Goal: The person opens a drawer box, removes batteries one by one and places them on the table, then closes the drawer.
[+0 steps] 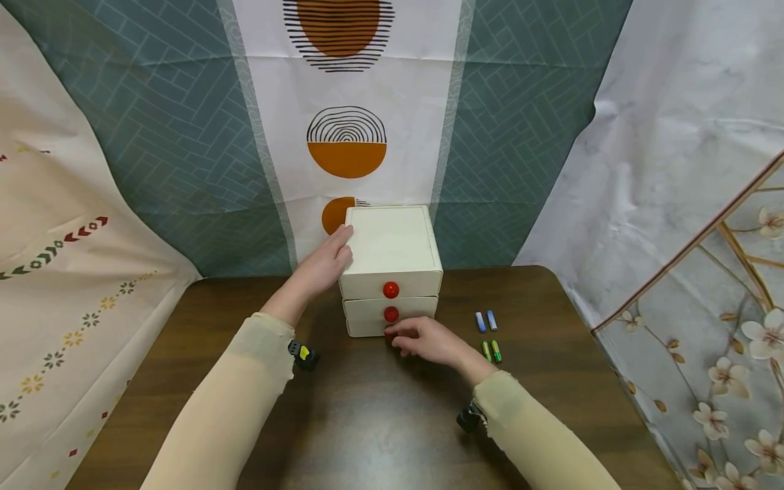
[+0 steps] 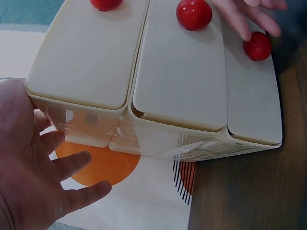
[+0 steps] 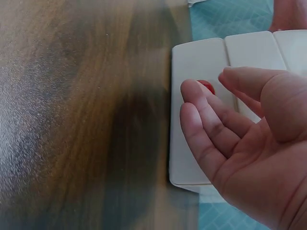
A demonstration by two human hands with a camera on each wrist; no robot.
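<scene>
I'm seeing pale glare spreading across the worktop [image 1: 382,439] toward its near edge; a soft shadow is lying beneath my right fingers [image 1: 409,326], and the right wrist view is looking hazy.

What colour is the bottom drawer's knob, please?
The knob is red, best seen in the left wrist view.

One cabinet [image 1: 392,238], three drawers [image 2: 177,72], three red knobs [image 2: 194,13]; toward four o'clock, two blue batteries [image 1: 492,320], two green batteries [image 1: 496,351]; one left hand [image 1: 324,266], one right hand [image 1: 429,341]; one table [image 1: 380,422].
</scene>
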